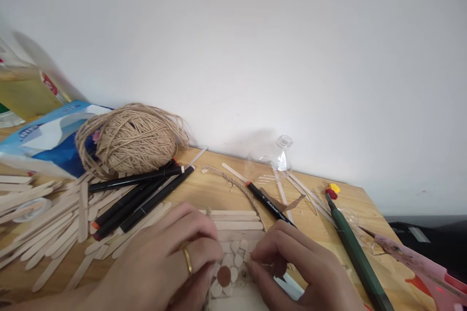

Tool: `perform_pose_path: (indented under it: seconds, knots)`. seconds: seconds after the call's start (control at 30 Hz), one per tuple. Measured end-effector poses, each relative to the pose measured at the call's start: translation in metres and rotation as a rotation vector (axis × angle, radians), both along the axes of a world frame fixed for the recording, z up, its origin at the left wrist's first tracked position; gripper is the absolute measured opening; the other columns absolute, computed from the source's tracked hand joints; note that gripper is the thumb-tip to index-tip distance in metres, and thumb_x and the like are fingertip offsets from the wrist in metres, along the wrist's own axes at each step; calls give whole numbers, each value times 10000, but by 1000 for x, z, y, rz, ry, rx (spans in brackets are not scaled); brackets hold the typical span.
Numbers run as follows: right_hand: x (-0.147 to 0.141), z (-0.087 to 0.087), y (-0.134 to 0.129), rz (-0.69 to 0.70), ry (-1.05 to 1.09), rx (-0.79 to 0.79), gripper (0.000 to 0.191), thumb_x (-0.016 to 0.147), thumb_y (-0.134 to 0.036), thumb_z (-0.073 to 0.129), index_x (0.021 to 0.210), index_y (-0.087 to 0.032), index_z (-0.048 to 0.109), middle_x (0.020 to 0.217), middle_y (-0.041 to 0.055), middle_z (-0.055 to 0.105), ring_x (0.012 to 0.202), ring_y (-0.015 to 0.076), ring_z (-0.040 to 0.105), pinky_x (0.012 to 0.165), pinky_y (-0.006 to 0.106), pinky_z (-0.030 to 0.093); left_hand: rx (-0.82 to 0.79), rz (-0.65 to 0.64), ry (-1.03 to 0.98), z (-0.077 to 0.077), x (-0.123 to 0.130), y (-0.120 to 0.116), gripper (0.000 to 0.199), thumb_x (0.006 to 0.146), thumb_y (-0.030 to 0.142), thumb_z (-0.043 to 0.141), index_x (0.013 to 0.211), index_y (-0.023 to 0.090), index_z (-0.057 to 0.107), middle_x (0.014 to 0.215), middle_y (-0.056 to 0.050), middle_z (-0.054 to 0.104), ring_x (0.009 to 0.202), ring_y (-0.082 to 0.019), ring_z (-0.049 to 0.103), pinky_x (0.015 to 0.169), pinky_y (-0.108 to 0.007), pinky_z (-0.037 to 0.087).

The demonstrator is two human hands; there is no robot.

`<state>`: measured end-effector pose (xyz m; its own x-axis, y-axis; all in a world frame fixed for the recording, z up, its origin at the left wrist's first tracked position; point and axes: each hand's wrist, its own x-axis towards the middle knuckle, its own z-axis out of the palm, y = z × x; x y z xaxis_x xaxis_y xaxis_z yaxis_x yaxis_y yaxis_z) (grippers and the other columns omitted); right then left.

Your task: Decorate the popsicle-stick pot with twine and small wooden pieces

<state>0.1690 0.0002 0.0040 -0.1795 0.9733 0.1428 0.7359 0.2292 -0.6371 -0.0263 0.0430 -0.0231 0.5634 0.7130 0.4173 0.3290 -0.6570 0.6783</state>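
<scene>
A panel of pale craft sticks [239, 225] lies at the bottom centre, with braided cord along its left edge. On it sits a flower of small wooden petals round a brown disc [224, 276], and more small wooden pieces [239, 259] are above and right of it. My left hand [182, 257], a gold ring on one finger, has its fingers bent together at the panel's left side, beside the flower. My right hand [292, 267] pinches at the small pieces on the right; what lies between its fingertips is too small to make out.
Loose sticks [62, 233], black markers [156, 199], a twine ball [136, 138] and a blue packet [47, 141] are left. Beyond the panel are a black marker [270, 204] and a clear bottle piece [282, 155]. A green tool [359, 257] and pink glue gun [419, 262] lie right.
</scene>
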Motion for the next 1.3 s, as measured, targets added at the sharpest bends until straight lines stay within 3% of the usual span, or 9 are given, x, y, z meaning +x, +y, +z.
perform_pose_path:
  seconds: [0.8,1.07,1.3]
  knots:
    - [-2,4,1,-13,-14,-64,168,773,-95,504,643,-198,535,650,-21,561,544,91,552,474,184,422,13,-81,-102,-3,1,4,227,783,33,451,788,200,605,708,4,552,652,-105,521,583,-198,438]
    - [-2,2,-2,-19,5,-68,158,785,-103,511,659,-193,541,655,-24,557,544,87,532,493,184,423,0,-132,10,12,-3,7,211,792,35,467,830,196,599,769,10,594,714,-93,575,658,-174,472]
    - [0,-2,-4,30,-54,-22,105,815,-116,521,749,-192,549,728,-15,551,607,102,552,556,216,441,-76,-47,21,20,-7,7,180,845,110,438,851,192,598,855,7,610,792,-103,589,721,-189,472]
